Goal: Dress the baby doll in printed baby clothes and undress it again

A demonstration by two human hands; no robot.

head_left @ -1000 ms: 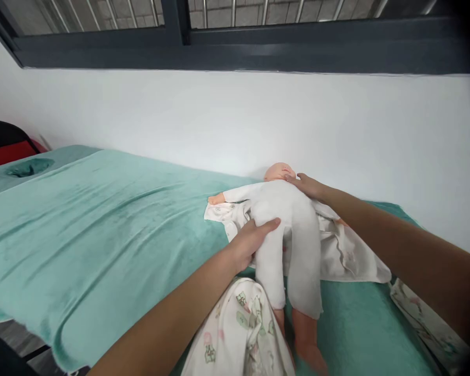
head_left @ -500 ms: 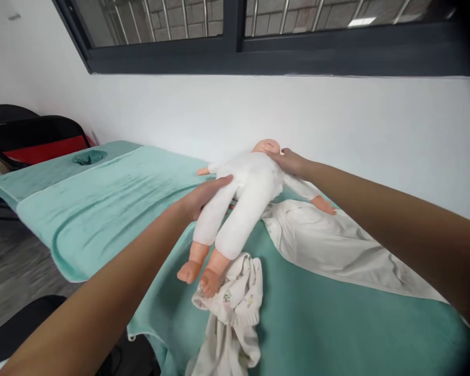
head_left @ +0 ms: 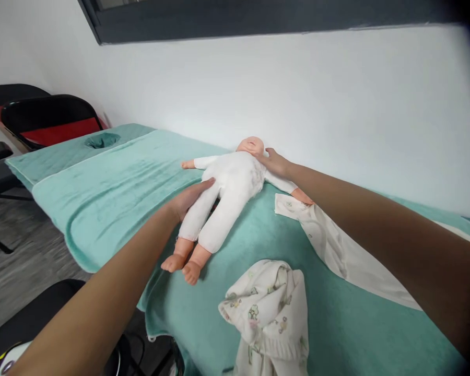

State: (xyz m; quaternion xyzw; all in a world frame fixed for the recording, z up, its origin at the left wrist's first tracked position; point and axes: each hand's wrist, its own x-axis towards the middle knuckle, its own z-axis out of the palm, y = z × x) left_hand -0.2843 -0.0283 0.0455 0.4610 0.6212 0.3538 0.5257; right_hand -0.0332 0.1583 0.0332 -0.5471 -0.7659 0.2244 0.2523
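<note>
Doll [head_left: 235, 177] lies on its back on the green-covered bed [head_left: 172, 183], head close to the wall [head_left: 297, 99]. Left hand [head_left: 191, 197] has its grip on the hip and upper leg, thumb on top, fingers mostly hidden. Right hand [head_left: 278, 163] touches the neck and shoulder; can't tell if that grip is closed, far side hidden.

Risks, my call: head could tip or bump the wall if the right hand slips off the neck or pushes too far. Body could twist if the hips get moved and the shoulders don't. Feet [head_left: 182, 263] point at the near left edge, so a pull that way could leave them hanging over. Doll's outstretched hand [head_left: 302, 197] touches the end of the white shirt [head_left: 332, 237]; a shift could drag or bunch it (soft cover may wrinkle too).

Versus the frame just before: feet overlapped the printed cloth [head_left: 272, 308] there; now they're apart from it, cloth lying bunched nearer the viewer. Doll is farther left relative to both cloths, and the shirt's snap end now shows flat, beside the doll. In the oldest frame the doll was over the shirt. Both hands keep about the same places on it. View is turned too, less window frame [head_left: 238, 18] showing.
</note>
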